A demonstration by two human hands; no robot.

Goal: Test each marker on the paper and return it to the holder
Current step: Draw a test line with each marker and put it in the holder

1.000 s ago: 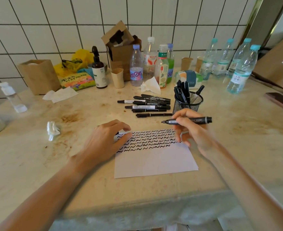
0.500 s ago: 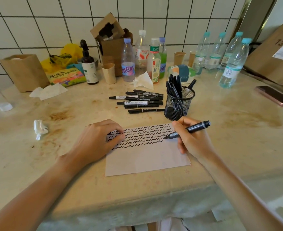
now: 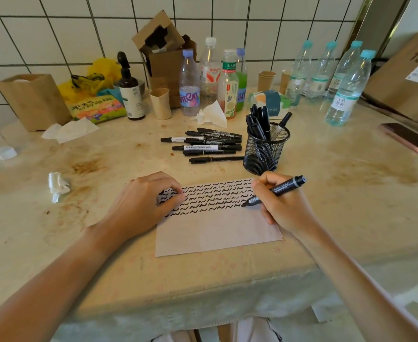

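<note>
1. Resting its tip on the right end of the lowest row of squiggles, a black marker (image 3: 274, 191) slants across the white paper (image 3: 215, 233), pinched in the curled fingers of the right hand (image 3: 280, 206).
2. Pressing the paper's upper left corner is the left hand (image 3: 141, 203), fingers bent and holding nothing.
3. Just behind the paper stands a black mesh holder (image 3: 264, 151) with several markers upright inside.
4. Beside the holder, to its left, loose markers (image 3: 205, 145) lie in a cluster on the stained table (image 3: 338, 193).

Matt white paper (image 3: 217, 230); black wire-mesh metal holder (image 3: 264, 151); stained, dull tabletop (image 3: 338, 193); glossy wall tiles (image 3: 55, 33).
</note>
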